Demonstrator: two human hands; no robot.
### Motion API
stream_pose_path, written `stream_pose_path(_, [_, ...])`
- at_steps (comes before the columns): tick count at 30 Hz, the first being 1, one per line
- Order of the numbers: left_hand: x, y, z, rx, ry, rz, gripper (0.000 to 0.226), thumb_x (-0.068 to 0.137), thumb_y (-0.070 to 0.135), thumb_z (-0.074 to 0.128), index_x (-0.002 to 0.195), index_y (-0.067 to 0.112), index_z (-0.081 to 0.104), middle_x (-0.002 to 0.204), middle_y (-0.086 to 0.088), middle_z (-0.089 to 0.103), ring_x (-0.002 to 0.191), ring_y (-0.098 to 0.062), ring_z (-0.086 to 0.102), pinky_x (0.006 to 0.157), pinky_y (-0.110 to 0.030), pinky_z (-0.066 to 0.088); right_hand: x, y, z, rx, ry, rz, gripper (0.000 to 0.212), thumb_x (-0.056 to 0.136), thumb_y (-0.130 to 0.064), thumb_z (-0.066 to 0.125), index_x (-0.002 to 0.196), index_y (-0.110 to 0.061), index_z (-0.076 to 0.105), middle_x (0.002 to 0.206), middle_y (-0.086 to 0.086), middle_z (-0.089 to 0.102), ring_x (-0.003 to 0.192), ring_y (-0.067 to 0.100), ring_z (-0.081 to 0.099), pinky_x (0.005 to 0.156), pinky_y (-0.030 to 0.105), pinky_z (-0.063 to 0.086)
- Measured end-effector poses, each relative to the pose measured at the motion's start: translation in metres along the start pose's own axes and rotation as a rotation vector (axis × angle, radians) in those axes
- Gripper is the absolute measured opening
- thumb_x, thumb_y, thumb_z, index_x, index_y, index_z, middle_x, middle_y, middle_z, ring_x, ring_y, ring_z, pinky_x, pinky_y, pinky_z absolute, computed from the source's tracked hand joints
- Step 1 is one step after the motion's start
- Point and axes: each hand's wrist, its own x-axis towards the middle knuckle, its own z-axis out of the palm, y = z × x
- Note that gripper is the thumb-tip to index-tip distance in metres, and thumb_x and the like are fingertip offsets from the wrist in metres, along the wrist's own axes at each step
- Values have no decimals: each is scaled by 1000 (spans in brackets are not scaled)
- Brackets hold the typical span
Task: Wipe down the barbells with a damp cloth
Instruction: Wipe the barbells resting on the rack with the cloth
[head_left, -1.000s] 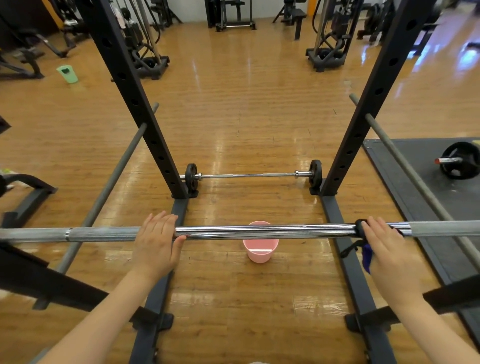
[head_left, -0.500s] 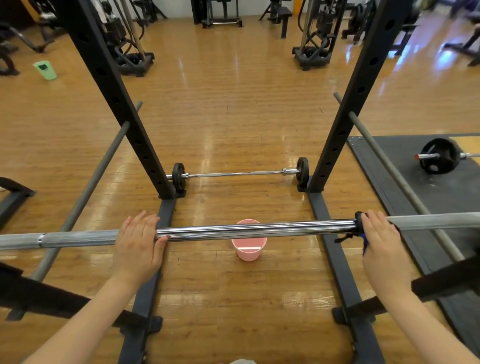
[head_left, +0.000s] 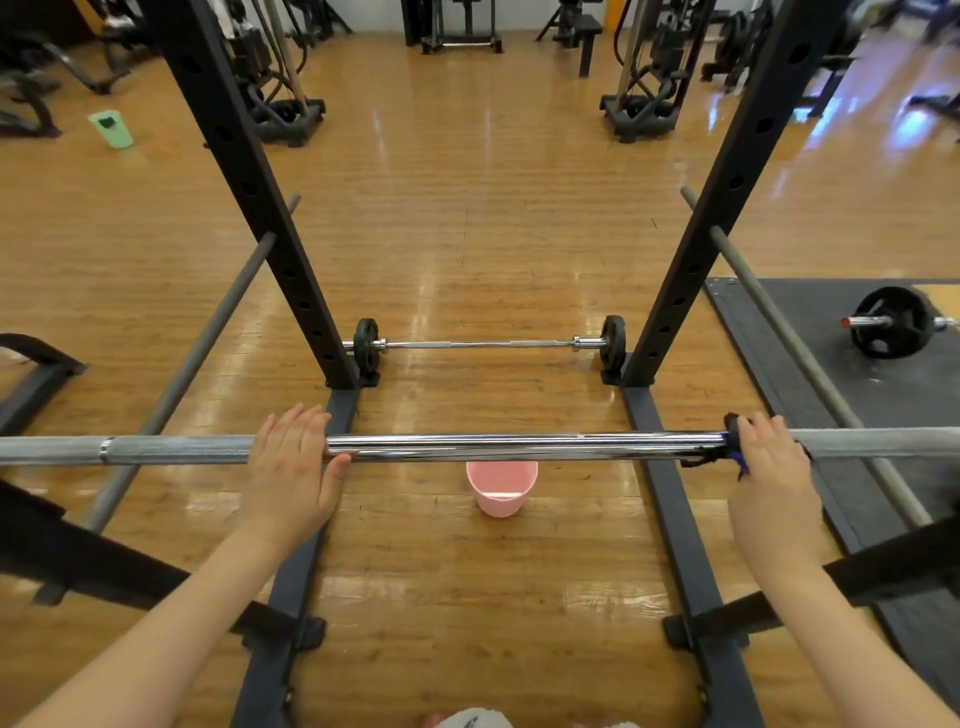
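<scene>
Hands on the racked barbell, cloth at the right

Green plastic bin (head_left: 111, 130) stands far back on the left of the glossy wooden floor (head_left: 467, 208). Nearer, a long chrome steel barbell (head_left: 519, 448) lies crosswise on a black steel power rack (head_left: 249, 182), running from the left edge of the view to the right. The left hand (head_left: 291, 467) rests on top of the bar where its dull knurled part meets the bright smooth middle; its fingers are straight and laid over the bar, the thumb spread along it, so the hand is open. Below the middle of the bar, a round pink plastic bucket (head_left: 501, 488) stands on the floor between the rack's base rails. Beyond it, a short chrome barbell with small black plates (head_left: 491, 344) lies on the floor between the two rear uprights. The right hand (head_left: 769, 467) grips a dark blue-and-black cloth (head_left: 730, 452) wrapped round the long bar, fingers curled over it. Furthest right, a black weight plate on a bar (head_left: 891, 322) sits on a dark rubber mat (head_left: 857, 405).
</scene>
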Motion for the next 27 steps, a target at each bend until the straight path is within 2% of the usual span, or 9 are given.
stream_pose_path(4, [-1,3,-2,-1,-7,-18,83,98,57,6,123,-4,57,127,-20,58,126,-38,48,112,-45,19,-17,0,7,-13,-43,-138,68,69,22,65,132,6,45,137,24,48,131,38,40,105,55,32])
stream_pose_path(8, [0,4,-2,-1,-21,-19,84,97,58,6,125,-4,56,128,-20,57,127,-38,46,112,-42,16,-10,4,4,28,2,-13,63,72,24,62,131,9,47,137,27,47,131,41,38,103,60,34])
stream_pose_path(10, [0,5,-2,3,-29,-20,85,96,59,7,126,-4,55,128,-20,57,127,-38,47,112,-43,17,-7,-14,6,50,11,-48,62,73,24,61,131,8,47,137,26,47,132,40,37,105,58,32])
stream_pose_path(13, [-1,4,-3,18,-44,-21,88,95,61,5,126,-4,55,129,-20,57,128,-37,46,112,-47,20,-19,-20,11,55,-32,-146,73,70,23,65,136,3,41,139,22,46,135,31,31,106,53,28])
stream_pose_path(15, [-1,5,-4,35,-45,-22,87,95,62,7,127,-4,54,130,-20,57,128,-37,46,112,-50,22,-23,-4,7,27,-37,-122,76,69,23,65,137,2,37,140,23,44,134,34,33,105,55,30])
stream_pose_path(19, [-5,9,-3,62,-47,-43,80,92,56,18,131,-5,50,134,-21,53,132,-37,42,113,-52,22,-12,10,0,-7,-42,-43,67,72,22,63,134,9,43,139,28,43,133,43,35,104,60,32])
stream_pose_path(23, [-8,12,-2,38,-41,-73,80,91,56,16,134,-4,48,138,-21,50,135,-36,37,115,-50,17,-17,-9,7,47,-72,-148,70,70,21,67,135,5,44,140,24,45,135,35,33,105,55,32])
stream_pose_path(27, [-10,14,0,-6,-16,-91,78,92,55,16,134,-3,48,139,-20,48,136,-35,34,116,-49,14,-17,3,2,55,-37,-59,66,74,23,62,135,5,45,141,23,43,136,34,31,104,58,34])
